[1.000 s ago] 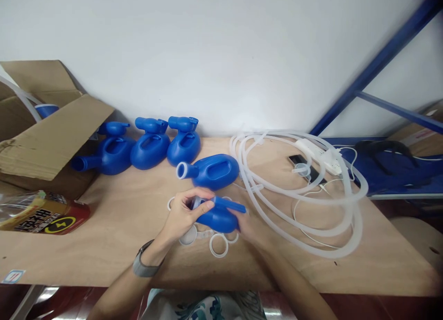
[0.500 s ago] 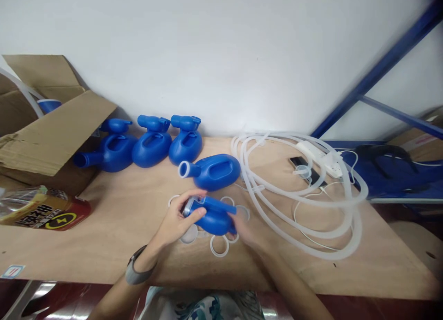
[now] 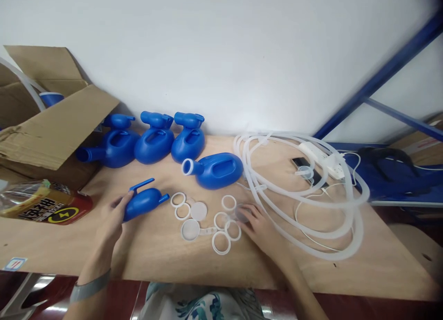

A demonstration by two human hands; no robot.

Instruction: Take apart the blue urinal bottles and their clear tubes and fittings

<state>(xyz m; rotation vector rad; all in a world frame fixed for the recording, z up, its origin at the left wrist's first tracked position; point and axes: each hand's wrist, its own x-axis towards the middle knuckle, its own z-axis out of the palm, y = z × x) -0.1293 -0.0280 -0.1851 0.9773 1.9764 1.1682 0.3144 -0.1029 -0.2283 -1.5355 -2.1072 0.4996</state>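
My left hand (image 3: 116, 216) is wrapped round the end of a small blue plastic part (image 3: 145, 203) with a spout and a thin arm, held above the table's left half. My right hand (image 3: 258, 225) reaches down to a translucent cap (image 3: 241, 213) at the right of the loose pieces, its fingertips over the cap. Beside it lie several white rings (image 3: 221, 243) and flat caps with straps (image 3: 190, 229). Behind them a blue bottle (image 3: 221, 170) with a white ring at its mouth lies on its side.
Several blue bottles (image 3: 154, 146) stand along the wall beside an open cardboard box (image 3: 58, 126). A labelled plastic bottle (image 3: 51, 207) lies at the left. Coiled clear tubing (image 3: 277, 195), a phone (image 3: 304, 168) and a power strip (image 3: 321, 159) occupy the right.
My hands have moved apart. My left hand has carried the blue part leftwards. My right hand has let go of it and come down at the cap, uncovering the rings and caps.
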